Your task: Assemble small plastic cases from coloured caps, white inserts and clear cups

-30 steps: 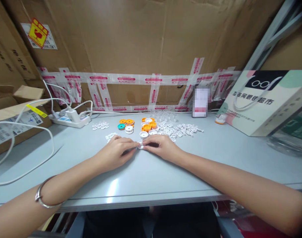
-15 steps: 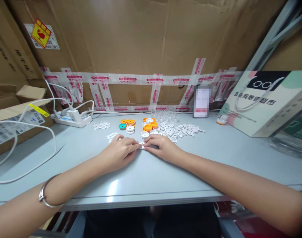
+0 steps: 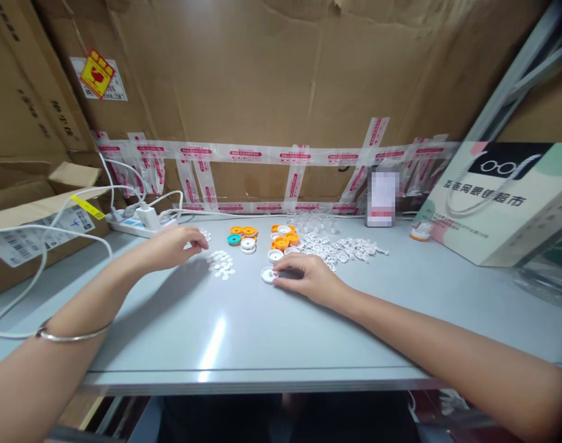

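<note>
My right hand rests on the grey table, its fingertips pinching the edge of a white round cap. My left hand is out to the left, fingers curled down over a small pile of white discs. Between the hands lies a second cluster of small white discs. Behind them stand orange, white and teal caps, with a heap of white ring-shaped pieces to their right.
A white power strip with cables lies at the back left beside an open cardboard box. A printed paper bag lies at the right. Taped cardboard walls close the back. The table's front edge is near me.
My left hand left the white cap and swung left and back to the far disc pile. My right hand stayed on the cap. The camera tilted a little.
</note>
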{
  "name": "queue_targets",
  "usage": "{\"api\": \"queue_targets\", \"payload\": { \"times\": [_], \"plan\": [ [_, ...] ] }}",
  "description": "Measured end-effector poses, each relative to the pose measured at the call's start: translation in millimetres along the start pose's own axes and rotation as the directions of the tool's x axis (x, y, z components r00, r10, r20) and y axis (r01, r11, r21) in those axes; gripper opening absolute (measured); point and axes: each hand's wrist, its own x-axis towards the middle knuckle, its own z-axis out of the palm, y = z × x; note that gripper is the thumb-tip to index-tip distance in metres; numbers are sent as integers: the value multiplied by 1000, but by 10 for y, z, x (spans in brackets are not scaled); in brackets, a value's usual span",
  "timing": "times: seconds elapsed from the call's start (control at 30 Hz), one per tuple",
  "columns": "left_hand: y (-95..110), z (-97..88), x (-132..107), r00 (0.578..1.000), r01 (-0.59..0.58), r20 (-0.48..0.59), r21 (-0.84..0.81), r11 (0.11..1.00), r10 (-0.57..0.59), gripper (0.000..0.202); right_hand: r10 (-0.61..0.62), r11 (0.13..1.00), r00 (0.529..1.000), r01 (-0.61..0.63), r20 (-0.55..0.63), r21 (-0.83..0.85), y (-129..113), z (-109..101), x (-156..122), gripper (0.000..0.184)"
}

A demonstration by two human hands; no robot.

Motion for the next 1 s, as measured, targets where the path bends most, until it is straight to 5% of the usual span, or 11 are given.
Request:
{"api": "queue_targets", "payload": {
  "times": [0.23, 0.6, 1.0],
  "plan": [
    [-157, 143, 112, 982, 47, 185, -23, 999, -42, 26, 8, 1000, 1000, -7, 13, -21, -6, 5, 2, 28],
    [-221, 192, 175, 983, 71, 178, -179, 981, -39, 25, 9, 1000, 999, -10, 48, 6, -4, 32, 0, 31],
    [-139, 171, 137, 991, 21, 135, -177, 984, 3, 28, 27, 999, 997, -29, 67, 26, -25, 19, 3, 28]
  ]
}}
